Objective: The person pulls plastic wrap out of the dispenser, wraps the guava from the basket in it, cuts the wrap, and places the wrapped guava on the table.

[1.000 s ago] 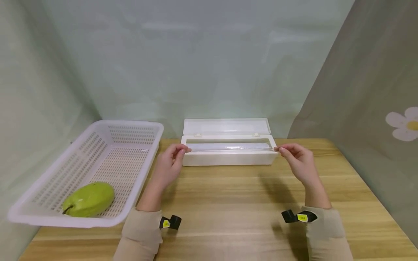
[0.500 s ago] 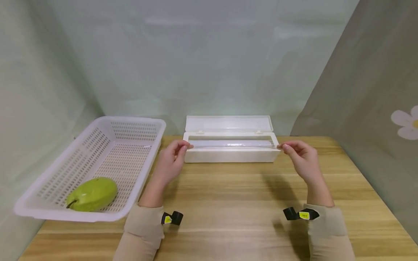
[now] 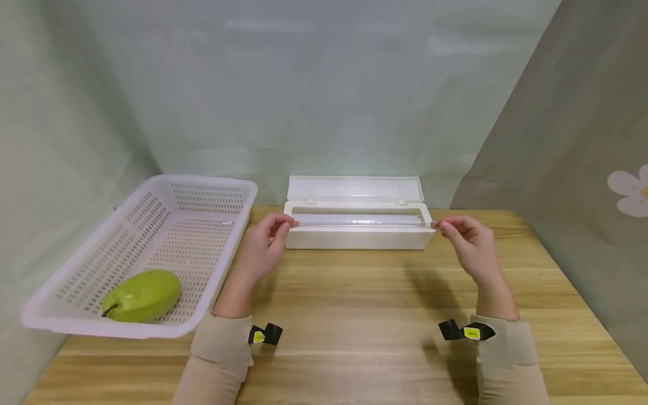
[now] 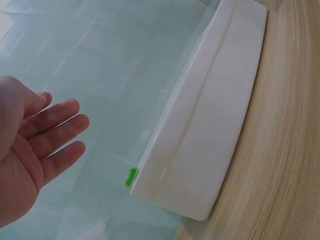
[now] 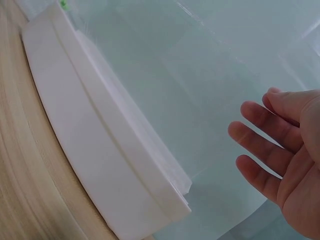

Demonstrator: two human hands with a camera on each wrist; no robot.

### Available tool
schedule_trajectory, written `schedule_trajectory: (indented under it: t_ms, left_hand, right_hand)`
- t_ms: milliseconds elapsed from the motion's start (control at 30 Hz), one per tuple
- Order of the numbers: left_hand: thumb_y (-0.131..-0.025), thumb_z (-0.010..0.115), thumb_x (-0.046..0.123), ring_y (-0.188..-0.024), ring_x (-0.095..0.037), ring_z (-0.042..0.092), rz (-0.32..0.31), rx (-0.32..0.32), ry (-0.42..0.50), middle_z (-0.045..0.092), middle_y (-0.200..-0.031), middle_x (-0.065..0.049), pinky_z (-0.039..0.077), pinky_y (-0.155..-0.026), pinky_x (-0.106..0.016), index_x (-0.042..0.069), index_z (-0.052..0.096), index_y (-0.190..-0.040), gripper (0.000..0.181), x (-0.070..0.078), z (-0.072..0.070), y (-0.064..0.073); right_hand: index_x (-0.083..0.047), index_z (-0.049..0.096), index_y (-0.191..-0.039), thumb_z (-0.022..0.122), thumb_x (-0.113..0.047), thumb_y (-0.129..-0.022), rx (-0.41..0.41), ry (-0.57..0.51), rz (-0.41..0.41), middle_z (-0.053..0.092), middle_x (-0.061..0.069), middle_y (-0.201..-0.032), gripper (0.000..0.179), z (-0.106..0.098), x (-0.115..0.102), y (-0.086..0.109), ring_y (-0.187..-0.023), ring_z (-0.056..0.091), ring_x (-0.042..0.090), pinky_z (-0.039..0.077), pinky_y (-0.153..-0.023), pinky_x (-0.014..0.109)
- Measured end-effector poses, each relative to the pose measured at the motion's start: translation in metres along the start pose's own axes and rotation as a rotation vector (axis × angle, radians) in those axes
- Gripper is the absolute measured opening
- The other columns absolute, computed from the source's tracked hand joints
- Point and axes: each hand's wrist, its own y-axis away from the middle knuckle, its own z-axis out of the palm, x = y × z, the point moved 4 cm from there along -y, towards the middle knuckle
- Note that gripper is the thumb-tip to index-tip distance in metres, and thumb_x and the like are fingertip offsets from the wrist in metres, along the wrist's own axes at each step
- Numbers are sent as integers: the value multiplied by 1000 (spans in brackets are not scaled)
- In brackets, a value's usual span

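A white cling film dispenser box (image 3: 359,240) stands at the back of the table with its lid (image 3: 354,189) raised. Inside it lies a roll of cling film (image 3: 349,219). Clear cling film (image 4: 73,52) stretches up from the box in the left wrist view. My left hand (image 3: 261,247) pinches one corner of its edge between thumb and forefinger, by the box's left end. Beyond the right end, my right hand (image 3: 472,246) pinches the opposite corner; its other fingers are loosely bent in the right wrist view. A small green slider (image 4: 131,177) sits at the box's end.
To the left, a white perforated plastic basket (image 3: 205,304) holds a green, papaya-shaped fruit (image 3: 144,295) with a dark stem. The wooden table (image 3: 349,337) meets a pale green backdrop (image 3: 324,101) behind the box.
The head view has shifted slightly, so the box, basket and hands sit a little higher in it. Both hands keep their pinch on the film, nearly still relative to the box.
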Motion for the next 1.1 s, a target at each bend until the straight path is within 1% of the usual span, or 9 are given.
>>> schedule_trajectory:
  t_ms: [233, 300, 333, 433, 567, 733, 833, 933, 1100]
  left_hand:
    - [-96, 51, 6, -78, -17, 55, -3, -6, 11, 70, -100, -12, 46, -63, -15, 0, 60, -103, 13, 1, -1, -1]
    - [-96, 51, 6, -80, -17, 56, -5, -10, 12, 70, -100, -12, 48, -65, -16, 1, 60, -103, 13, 1, -2, -1]
    - [-96, 51, 7, -81, -17, 57, -8, -14, 12, 70, -101, -11, 49, -67, -18, 1, 60, -103, 13, 2, -2, -1]
    - [-95, 53, 6, -87, -19, 60, -15, -24, 13, 70, -101, -10, 54, -76, -26, 2, 61, -102, 11, 2, -2, 0]
    - [-89, 60, 4, -94, -23, 64, -5, -30, 12, 70, -99, -11, 54, -86, -39, 2, 61, -100, 11, 3, -2, 1]
    - [-84, 66, 4, -93, -27, 65, 15, -26, 15, 70, -96, -12, 54, -86, -44, 1, 61, -97, 15, 4, -2, 2]
    - [-84, 68, 6, -92, -27, 65, 13, -27, 8, 70, -96, -12, 54, -86, -43, 1, 60, -97, 15, 4, -1, 2]
    - [-87, 67, 10, -92, -26, 64, -4, -33, -8, 70, -96, -12, 54, -85, -43, 2, 60, -98, 15, 3, -1, 2]
    - [-90, 65, 14, -90, -25, 64, -18, -31, -33, 69, -95, -11, 55, -85, -43, 2, 61, -99, 16, 2, -1, 2]
  right_hand:
    - [13, 60, -98, 56, -4, -93, 2, -7, -5, 68, -21, -91, 18, -1, -2, -1, -85, 64, 3, 51, -76, 10]
    - [13, 60, -98, 56, -4, -93, 3, -3, -7, 68, -22, -91, 18, -1, -3, -1, -85, 64, 2, 51, -76, 10]
    - [13, 59, -98, 56, -4, -93, 1, 0, -12, 68, -22, -91, 18, -1, -3, -1, -84, 64, 2, 50, -76, 10]
    - [14, 59, -97, 56, -3, -93, 1, 0, -18, 68, -22, -91, 18, -1, -4, -1, -83, 63, -1, 50, -75, 10]
    - [14, 59, -97, 56, -3, -93, 5, -10, -7, 68, -21, -90, 18, -1, -5, -1, -82, 62, -1, 50, -75, 10]
    - [15, 59, -97, 56, -3, -93, 1, -13, -3, 68, -21, -90, 18, -1, -7, 0, -83, 62, -2, 50, -75, 10]
    - [15, 59, -97, 56, -2, -92, -4, -18, -4, 69, -19, -91, 18, -1, -7, 1, -83, 62, -2, 50, -75, 10]
    - [14, 60, -97, 56, -2, -92, -11, -17, -4, 69, -18, -91, 18, -1, -8, 1, -84, 61, -2, 50, -76, 10]
    - [13, 61, -98, 56, -5, -93, -12, 22, -7, 68, -20, -92, 19, -2, -8, 1, -84, 60, -3, 48, -75, 9]
